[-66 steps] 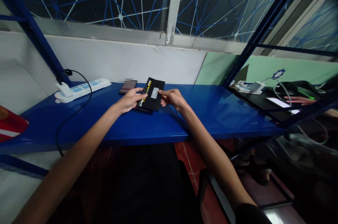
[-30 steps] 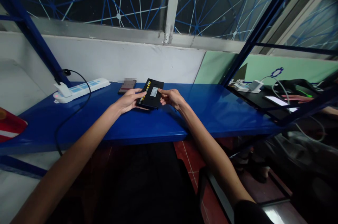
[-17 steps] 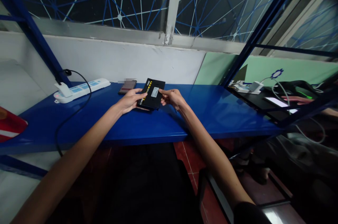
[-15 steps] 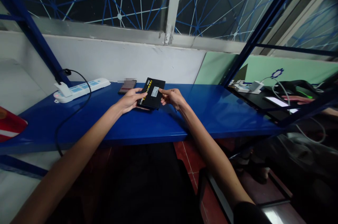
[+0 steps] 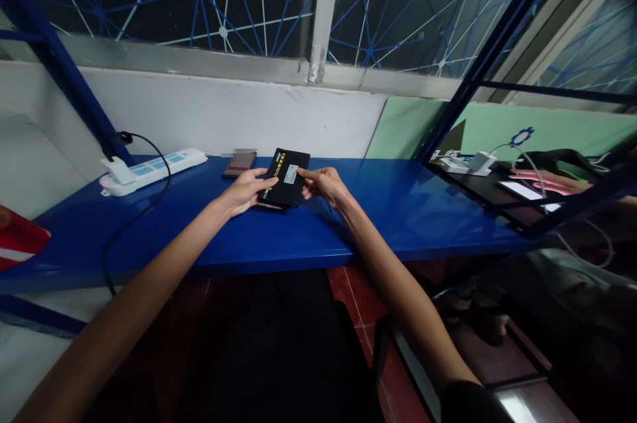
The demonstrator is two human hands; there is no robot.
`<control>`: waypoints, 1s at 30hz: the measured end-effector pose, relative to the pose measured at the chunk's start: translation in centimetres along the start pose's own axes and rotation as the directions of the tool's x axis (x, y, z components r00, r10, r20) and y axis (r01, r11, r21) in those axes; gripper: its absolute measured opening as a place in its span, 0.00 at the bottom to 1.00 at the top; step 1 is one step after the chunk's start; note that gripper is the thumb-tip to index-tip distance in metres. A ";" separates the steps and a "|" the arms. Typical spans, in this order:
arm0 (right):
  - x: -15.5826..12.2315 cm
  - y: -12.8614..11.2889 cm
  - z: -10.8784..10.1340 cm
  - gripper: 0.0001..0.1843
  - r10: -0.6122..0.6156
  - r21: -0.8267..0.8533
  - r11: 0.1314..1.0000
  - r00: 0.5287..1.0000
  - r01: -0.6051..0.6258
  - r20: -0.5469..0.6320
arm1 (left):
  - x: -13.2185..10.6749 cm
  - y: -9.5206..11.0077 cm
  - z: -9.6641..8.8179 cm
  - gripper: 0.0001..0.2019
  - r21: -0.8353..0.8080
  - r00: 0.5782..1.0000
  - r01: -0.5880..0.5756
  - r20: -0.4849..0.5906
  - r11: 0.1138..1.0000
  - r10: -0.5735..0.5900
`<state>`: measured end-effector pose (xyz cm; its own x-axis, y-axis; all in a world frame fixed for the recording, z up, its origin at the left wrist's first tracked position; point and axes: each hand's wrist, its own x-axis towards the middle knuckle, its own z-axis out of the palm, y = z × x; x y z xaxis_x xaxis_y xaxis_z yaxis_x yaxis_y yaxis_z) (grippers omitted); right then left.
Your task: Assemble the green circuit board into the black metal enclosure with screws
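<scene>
We pinch the black box [image 5: 286, 177] between both hands, just above the blue shelf [image 5: 388, 210].
Our left hand [image 5: 245, 189] closes on the box's left long edge, with the thumb on top beside the yellow-and-black stripe. Our right hand [image 5: 322, 184] grips the right long edge, and its forefinger reaches onto the white label. The box lies directly between them, equally close to both. Its long axis runs from near to far, leaning slightly right, and the labelled face tilts towards us. A phone [image 5: 239, 163] lies just beyond the left hand, and a power strip [image 5: 152, 169] sits well to the left.
</scene>
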<state>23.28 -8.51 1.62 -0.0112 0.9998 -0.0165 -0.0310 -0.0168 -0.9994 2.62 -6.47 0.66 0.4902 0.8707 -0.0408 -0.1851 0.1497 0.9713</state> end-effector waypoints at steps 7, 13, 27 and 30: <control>0.0 0.2 -0.1 0.16 0.005 -0.029 1.000 1.000 -0.005 0.005 | 0.3 -0.4 -0.1 0.27 -0.002 1.000 -0.006 -0.003 1.000 0.006; 0.0 0.3 -0.1 0.15 -0.033 -0.049 0.998 0.999 0.033 0.014 | 0.4 -0.6 -0.2 0.29 0.032 0.999 -0.037 -0.013 0.999 0.037; -0.1 0.1 -0.2 0.16 -0.040 -0.055 0.998 0.997 0.043 0.065 | 0.0 -0.3 0.3 0.24 0.039 0.999 -0.033 0.001 0.999 0.033; -0.1 0.1 -0.2 0.16 -0.037 -0.037 0.999 0.997 0.039 0.066 | -0.2 -0.1 0.5 0.23 -0.002 0.999 -0.024 0.029 1.000 0.024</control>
<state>23.49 -8.62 1.56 -0.0757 0.9969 0.0223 0.0059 0.0228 -0.9997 2.98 -6.85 0.67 0.5100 0.8601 -0.0109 -0.1984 0.1299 0.9715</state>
